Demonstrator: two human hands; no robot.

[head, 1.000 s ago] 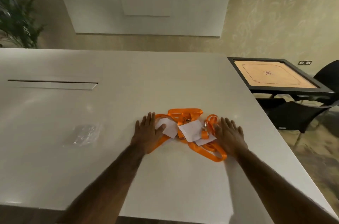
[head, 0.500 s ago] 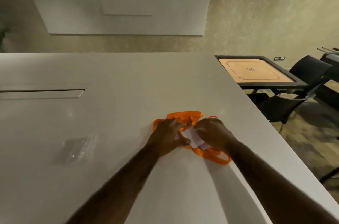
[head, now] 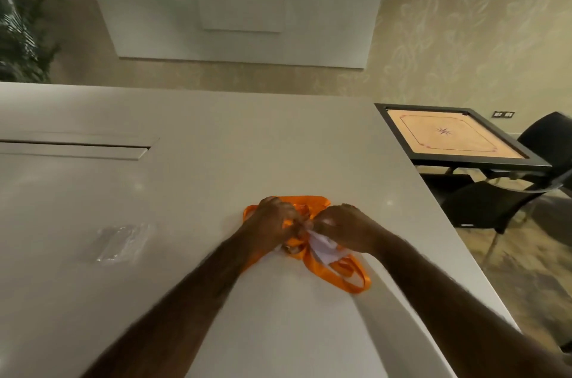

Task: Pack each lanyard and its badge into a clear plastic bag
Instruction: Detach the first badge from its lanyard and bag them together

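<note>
Fingers of left hand (head: 272, 222) and right hand (head: 346, 230) clenched on orange lanyards (head: 337, 272) and white badges (head: 322, 246), bunched mid-table (head: 216, 160); flat and spread a second ago. Clear bags (head: 122, 243) well left.

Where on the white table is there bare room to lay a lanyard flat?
Bare: between the clear plastic bags and the left hand; also from the orange lanyards back to the white table's far edge. Crowded: the pile under both hands, right hand included.
</note>
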